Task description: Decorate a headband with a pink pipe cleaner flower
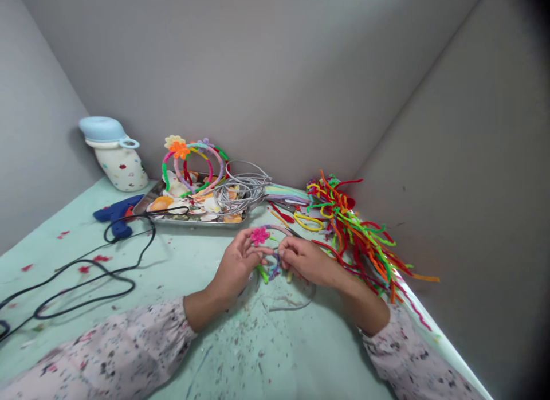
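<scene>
My left hand (238, 263) and my right hand (306, 261) are close together over the table, fingers pinched around a small ring wrapped in pipe cleaner (274, 267). Blue and purple fuzz shows between them, and a paler purple-pink stretch arcs behind. By the left fingertips sits a bright pink flower (260, 235), with a bit of green beside it. Light green ends poke out below the hands. The exact spot that the right fingertips pinch is hidden. On the table just below lies a loose grey wire (292, 307).
Behind the hands a metal tray (193, 221) holds shells, fuzzy flowered rings (193, 165) and coiled grey wire (244, 188). To the left are a blue glue gun (118, 214) with a looping black cord and a bottle (120, 162). Pipe cleaners (356, 234) and yellow-handled scissors (308, 221) lie right.
</scene>
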`<state>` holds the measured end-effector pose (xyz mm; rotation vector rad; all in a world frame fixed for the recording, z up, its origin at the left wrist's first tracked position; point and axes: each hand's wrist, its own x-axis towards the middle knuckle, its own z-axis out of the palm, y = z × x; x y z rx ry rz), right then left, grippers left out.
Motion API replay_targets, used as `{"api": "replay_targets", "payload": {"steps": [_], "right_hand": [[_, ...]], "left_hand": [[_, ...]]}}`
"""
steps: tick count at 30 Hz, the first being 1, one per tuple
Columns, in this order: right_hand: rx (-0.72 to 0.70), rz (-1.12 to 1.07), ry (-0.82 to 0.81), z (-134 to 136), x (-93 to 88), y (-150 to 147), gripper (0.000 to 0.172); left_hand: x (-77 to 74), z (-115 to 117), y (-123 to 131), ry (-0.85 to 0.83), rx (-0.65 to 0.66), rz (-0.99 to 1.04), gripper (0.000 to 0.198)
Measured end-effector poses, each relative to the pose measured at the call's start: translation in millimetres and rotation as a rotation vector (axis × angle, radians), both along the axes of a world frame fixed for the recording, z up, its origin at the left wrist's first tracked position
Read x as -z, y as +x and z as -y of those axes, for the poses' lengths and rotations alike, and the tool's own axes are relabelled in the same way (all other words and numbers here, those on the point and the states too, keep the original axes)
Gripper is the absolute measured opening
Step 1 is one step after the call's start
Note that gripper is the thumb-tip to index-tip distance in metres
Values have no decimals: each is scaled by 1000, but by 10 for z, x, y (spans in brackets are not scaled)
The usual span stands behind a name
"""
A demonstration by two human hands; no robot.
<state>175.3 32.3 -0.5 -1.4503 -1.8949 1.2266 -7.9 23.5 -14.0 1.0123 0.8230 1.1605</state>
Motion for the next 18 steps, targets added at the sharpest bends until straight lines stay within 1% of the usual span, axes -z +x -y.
{"api": "replay_targets", "payload": {"steps": [3,5,6,8,11,12,13,15,18], "right_hand": [[90,132,213,-69,-9,108,9],[114,203,326,-81,-40,155,13],[89,235,347,-68,-59,158,14],[-13,284,352,-6,-92,121,12],[-181,330,392,113,-93,8,18],[-204,357,408,140,-84,-20,19],[-215,384,421,153,-75,-35,18],[-190,424,434,138,-73,-18,14],[-72,426,464,46,-132,96,9]], "left_hand": [[44,-22,-19,10,-1,18,41],[62,-31,-32,33,-13,18,37],[66,-34,-39,46,-21,17,36],[68,-33,-49,72,-40,27,35],[59,-22,-56,101,-55,47,35],[53,-17,-57,107,-58,45,35],[47,-12,-57,111,-60,39,35],[31,-2,-57,120,-68,24,35],[4,10,-59,130,-87,9,36]]}}
